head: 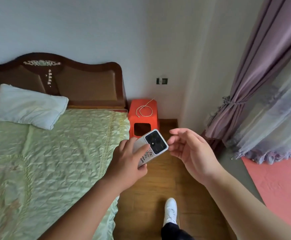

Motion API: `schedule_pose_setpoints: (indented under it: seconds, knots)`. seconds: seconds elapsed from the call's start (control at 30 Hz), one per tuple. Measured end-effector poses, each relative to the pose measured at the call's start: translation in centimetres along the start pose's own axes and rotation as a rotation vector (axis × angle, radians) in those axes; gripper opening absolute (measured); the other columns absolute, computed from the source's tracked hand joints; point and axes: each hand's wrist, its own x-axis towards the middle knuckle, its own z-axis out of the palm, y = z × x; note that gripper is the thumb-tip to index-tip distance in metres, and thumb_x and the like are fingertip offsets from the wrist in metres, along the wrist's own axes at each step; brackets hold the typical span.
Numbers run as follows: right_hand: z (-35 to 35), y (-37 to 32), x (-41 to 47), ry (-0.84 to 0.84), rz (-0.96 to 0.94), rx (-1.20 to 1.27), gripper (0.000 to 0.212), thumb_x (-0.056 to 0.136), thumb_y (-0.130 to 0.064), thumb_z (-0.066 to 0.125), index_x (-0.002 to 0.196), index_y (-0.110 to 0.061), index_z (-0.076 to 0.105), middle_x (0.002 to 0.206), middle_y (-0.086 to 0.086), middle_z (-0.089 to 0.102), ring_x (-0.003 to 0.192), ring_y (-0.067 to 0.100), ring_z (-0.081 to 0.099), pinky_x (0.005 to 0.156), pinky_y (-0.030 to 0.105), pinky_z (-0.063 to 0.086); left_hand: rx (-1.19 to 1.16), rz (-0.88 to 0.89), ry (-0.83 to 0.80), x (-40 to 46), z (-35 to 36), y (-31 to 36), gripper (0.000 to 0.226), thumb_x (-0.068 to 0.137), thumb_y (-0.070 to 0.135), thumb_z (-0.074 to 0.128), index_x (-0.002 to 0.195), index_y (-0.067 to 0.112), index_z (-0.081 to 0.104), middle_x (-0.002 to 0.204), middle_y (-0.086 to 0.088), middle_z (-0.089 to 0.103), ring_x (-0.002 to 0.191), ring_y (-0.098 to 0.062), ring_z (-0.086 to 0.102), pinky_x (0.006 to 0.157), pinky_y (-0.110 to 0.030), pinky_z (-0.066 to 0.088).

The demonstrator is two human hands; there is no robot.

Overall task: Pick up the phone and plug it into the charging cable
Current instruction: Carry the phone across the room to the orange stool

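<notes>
A white phone (151, 146) with a black camera block and a cartoon sticker on its back is held in the air above the wooden floor, back side up. My left hand (129, 160) is shut on its lower half. My right hand (191, 151) hovers just right of the phone's camera end, fingers apart and curled, with fingertips close to the phone's corner. A white charging cable (143, 110) lies looped on an orange plastic stool (137, 118) by the wall, its free plug end near the stool's front edge.
A bed (54, 153) with a pale green cover and white pillow (30, 106) fills the left. A wall socket (162, 81) sits above the stool. Purple curtains (262, 84) hang at the right over a pink floor area. My white shoe (170, 210) stands on the wooden floor.
</notes>
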Motion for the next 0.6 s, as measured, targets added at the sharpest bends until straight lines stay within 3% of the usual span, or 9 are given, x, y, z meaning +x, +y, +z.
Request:
schedule_pose_setpoints:
  seconds: [0.17, 0.27, 0.4, 0.6]
  knots:
    - [-0.1, 1.4, 9.6, -0.002, 0.031, 0.031, 0.027, 0.081, -0.027, 0.057, 0.097, -0.009, 0.069, 0.077, 0.010, 0.065, 0.067, 0.022, 0.059, 0.067, 0.035, 0.049, 0.026, -0.047, -0.027, 6.7, 2.0, -4.8, 0.060, 0.065, 0.027, 0.072, 0.124, 0.022, 0.063, 0.126, -0.015, 0.055, 0.107, -0.036, 0.049, 0.086, -0.047, 0.046]
    - [-0.1, 1.6, 16.3, -0.012, 0.051, 0.048, 0.031, 0.078, -0.029, 0.058, 0.098, -0.007, 0.069, 0.077, 0.012, 0.065, 0.068, 0.025, 0.058, 0.072, 0.044, 0.046, 0.050, -0.072, -0.055, 11.6, 3.0, -8.0, 0.061, 0.065, 0.026, 0.072, 0.125, 0.023, 0.061, 0.125, -0.013, 0.055, 0.106, -0.035, 0.049, 0.085, -0.045, 0.047]
    - [0.8, 0.5, 25.4, -0.026, 0.105, 0.052, 0.021, 0.079, -0.028, 0.058, 0.090, -0.016, 0.071, 0.074, 0.007, 0.067, 0.064, 0.019, 0.060, 0.064, 0.033, 0.047, 0.071, -0.113, -0.073, 18.1, 3.9, -12.2, 0.062, 0.065, 0.026, 0.071, 0.126, 0.020, 0.060, 0.122, -0.013, 0.056, 0.103, -0.035, 0.050, 0.083, -0.047, 0.047]
    - [2.5, -1.1, 35.2, -0.096, 0.118, 0.005, 0.023, 0.071, -0.037, 0.062, 0.084, -0.023, 0.073, 0.074, 0.001, 0.067, 0.066, 0.016, 0.062, 0.063, 0.029, 0.050, 0.035, -0.227, -0.063, 25.1, 4.8, -17.4, 0.061, 0.064, 0.025, 0.073, 0.123, 0.018, 0.061, 0.115, -0.013, 0.058, 0.097, -0.036, 0.050, 0.075, -0.046, 0.049]
